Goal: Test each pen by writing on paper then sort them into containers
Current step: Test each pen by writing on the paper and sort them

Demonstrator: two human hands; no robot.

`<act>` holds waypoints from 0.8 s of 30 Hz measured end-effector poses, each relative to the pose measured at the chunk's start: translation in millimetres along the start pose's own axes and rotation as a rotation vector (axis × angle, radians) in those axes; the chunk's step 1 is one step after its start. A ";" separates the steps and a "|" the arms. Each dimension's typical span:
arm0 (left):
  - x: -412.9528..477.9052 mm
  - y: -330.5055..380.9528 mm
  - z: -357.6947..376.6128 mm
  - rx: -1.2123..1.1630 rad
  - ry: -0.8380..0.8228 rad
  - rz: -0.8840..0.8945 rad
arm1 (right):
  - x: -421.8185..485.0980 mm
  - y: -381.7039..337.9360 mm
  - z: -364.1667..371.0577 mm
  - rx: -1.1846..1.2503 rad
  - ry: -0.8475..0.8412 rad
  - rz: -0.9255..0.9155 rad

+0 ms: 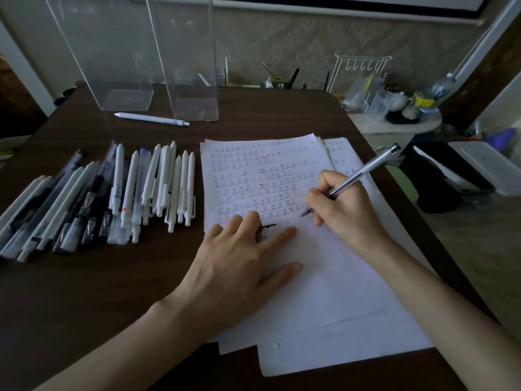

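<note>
My right hand grips a clear pen with a silver barrel, its tip touching the sheet of paper at the end of a row of written characters. My left hand lies flat on the paper's left edge, fingers spread; a small black pen cap shows between its fingers. A pile of several white and clear pens lies on the dark table left of the paper. Two tall clear containers stand at the back, and one white pen lies in front of them.
The dark wooden table ends just right of the paper stack. Beyond that edge stand a white wire rack with cups and bottles, and a black and white device. A wall closes the back.
</note>
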State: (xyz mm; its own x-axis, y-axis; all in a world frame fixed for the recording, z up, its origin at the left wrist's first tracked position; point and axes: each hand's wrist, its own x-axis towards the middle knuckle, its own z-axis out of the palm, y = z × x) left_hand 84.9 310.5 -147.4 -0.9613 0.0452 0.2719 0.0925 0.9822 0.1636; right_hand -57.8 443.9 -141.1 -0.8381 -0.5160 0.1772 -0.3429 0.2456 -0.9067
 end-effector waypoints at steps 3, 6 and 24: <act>0.6 0.1 1.4 0.015 -0.005 -0.008 | 1.0 2.2 1.5 -0.034 -0.004 -0.013; 0.8 0.1 0.5 0.016 -0.030 -0.019 | 0.1 1.7 3.1 -0.085 -0.002 -0.034; -0.1 0.5 0.0 0.001 -0.042 -0.030 | -0.2 -0.4 2.0 -0.060 0.008 -0.050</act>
State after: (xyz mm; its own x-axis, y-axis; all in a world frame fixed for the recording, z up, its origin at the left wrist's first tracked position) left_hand 85.0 311.0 -147.4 -0.9737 0.0235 0.2267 0.0634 0.9834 0.1702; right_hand -56.6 442.2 -141.5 -0.8227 -0.5220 0.2250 -0.4089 0.2684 -0.8722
